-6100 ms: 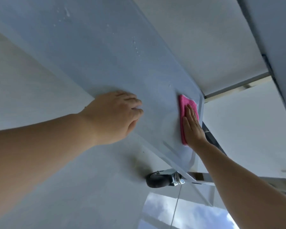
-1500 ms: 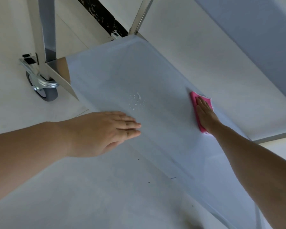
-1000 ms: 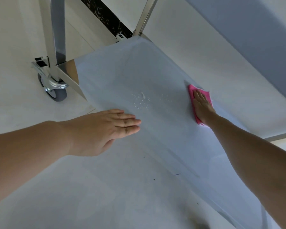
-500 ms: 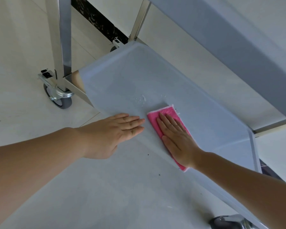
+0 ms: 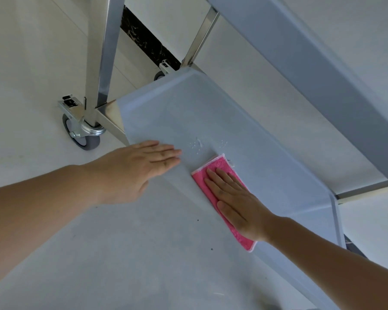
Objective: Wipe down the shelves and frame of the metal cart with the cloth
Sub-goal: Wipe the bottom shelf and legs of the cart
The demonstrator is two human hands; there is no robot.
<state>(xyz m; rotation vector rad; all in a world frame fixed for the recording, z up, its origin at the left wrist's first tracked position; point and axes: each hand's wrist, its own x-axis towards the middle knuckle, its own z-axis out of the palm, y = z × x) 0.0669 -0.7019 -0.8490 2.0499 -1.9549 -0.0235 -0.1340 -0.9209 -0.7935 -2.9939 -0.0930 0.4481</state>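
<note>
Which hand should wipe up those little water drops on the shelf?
The right hand. It already presses the pink cloth flat, just below the drops. The left hand lies bare on the shelf edge, probably steadying the cart.

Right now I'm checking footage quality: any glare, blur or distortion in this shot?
Head view: bright reflection on the steel post and caster bracket; straight edges bow from the wide lens; hands, pink cloth and droplets look sharp.
</note>
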